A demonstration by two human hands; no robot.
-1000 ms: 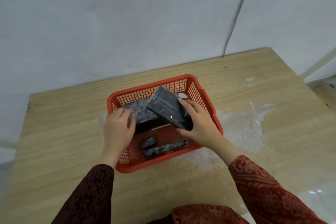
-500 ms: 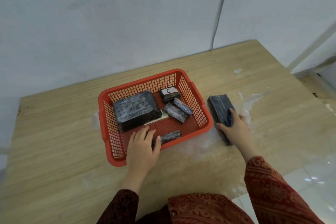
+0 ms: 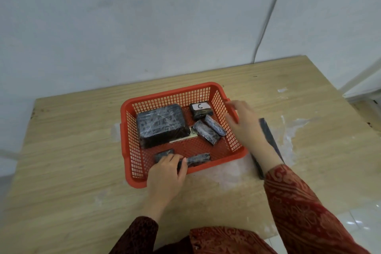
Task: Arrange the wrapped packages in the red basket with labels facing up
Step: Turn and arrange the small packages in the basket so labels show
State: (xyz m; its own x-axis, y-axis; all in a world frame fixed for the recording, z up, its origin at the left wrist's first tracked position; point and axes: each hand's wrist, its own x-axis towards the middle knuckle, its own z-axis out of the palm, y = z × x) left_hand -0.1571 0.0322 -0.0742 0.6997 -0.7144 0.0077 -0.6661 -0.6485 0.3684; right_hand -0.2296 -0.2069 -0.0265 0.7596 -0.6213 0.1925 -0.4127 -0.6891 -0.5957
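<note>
Red basket [image 3: 181,92] holds black packages [image 3: 161,125], one labelled C [image 3: 201,107]

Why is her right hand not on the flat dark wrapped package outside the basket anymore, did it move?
Yes. The right hand left the flat dark wrapped package and moved left, over the red plastic basket's right rim.

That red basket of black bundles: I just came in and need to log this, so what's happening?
A person is sorting wrapped packages in the red basket. The left hand reaches over the near rim onto a small package. The right hand is at the right wall, empty. Only one package shows a label, "C". A long package lies outside on the table.
</note>
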